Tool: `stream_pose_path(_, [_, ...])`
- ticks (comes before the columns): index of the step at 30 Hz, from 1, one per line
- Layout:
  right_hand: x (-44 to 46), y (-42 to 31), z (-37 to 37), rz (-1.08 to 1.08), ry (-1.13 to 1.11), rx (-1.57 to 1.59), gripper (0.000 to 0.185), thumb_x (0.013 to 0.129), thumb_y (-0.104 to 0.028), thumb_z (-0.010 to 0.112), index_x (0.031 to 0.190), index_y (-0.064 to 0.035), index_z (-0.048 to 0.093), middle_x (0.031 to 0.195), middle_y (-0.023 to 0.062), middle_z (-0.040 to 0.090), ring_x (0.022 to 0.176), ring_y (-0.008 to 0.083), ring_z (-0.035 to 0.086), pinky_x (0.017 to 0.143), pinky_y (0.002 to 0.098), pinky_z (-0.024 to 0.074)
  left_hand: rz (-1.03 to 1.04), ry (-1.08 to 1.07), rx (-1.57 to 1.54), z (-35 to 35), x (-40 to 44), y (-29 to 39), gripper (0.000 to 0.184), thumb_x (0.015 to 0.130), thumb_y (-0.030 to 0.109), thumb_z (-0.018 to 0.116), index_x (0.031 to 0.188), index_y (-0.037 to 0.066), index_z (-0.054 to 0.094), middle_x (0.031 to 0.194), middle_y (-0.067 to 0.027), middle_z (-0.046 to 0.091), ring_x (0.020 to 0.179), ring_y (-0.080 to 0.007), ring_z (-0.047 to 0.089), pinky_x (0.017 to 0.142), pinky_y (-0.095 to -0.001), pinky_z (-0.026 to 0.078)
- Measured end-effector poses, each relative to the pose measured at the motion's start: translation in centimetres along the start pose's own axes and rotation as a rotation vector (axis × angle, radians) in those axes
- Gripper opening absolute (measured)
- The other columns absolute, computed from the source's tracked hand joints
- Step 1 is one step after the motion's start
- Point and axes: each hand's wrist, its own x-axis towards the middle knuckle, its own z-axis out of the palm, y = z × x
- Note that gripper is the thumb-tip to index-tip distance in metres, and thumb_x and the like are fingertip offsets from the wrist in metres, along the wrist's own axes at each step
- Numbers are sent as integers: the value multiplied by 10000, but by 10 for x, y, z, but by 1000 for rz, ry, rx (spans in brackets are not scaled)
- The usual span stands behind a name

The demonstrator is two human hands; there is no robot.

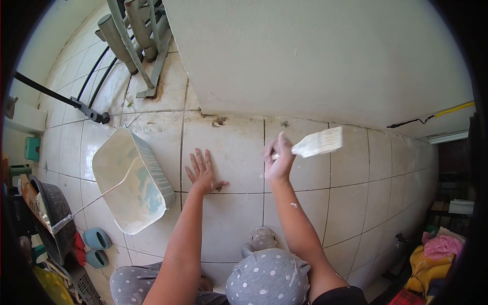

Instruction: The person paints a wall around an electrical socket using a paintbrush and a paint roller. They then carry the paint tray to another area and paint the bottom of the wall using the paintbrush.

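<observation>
My left hand lies flat on the tiled floor with its fingers spread. In my right hand is a paintbrush, its handle gripped in the closed fingers. White paint coats the bristles, which point right, in front of the pale wall. To the left of my left hand stands a paint-streaked rectangular bucket, its open side facing me. Inside it I see a pale coating with bluish patches. A thin handle stretches across the bucket's opening. Specks of paint dot my right forearm.
A metal frame with grey tubes stands at the upper left. Blue slippers and a black basin lie at the left. Cloths are piled at the lower right. A black and yellow cable hangs by the wall.
</observation>
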Motion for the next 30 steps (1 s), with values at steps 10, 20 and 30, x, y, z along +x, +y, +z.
stream_pose_path(10, [73, -83, 89, -327, 58, -95, 491, 922, -266, 680, 617, -179, 305, 475, -60, 299, 404, 71, 241, 415, 266, 195, -21, -28, -9, -8, -5, 6, 1446, 610, 649, 783, 1506, 102, -211, 1546, -218, -292, 1414, -406, -299, 1094, -659, -91])
stream_pose_path(20, [103, -77, 89, -460, 174, -147, 456, 881, -228, 728, 620, -177, 358, 532, -101, 277, 448, 28, 195, 422, 243, 146, 5, -61, 2, -1, 4, -4, 1465, 614, 700, 754, 1483, 100, -261, 1510, -236, -351, 1375, -432, -353, 1066, -691, -89])
stream_pose_path(30, [78, -67, 88, -377, 337, -151, 515, 868, -223, 742, 615, -192, 294, 549, -96, 276, 459, 25, 210, 423, 242, 149, -24, -91, -10, -12, -1, 4, 1400, 668, 623, 769, 1498, 113, -236, 1531, -209, -330, 1396, -410, -329, 1086, -667, -103])
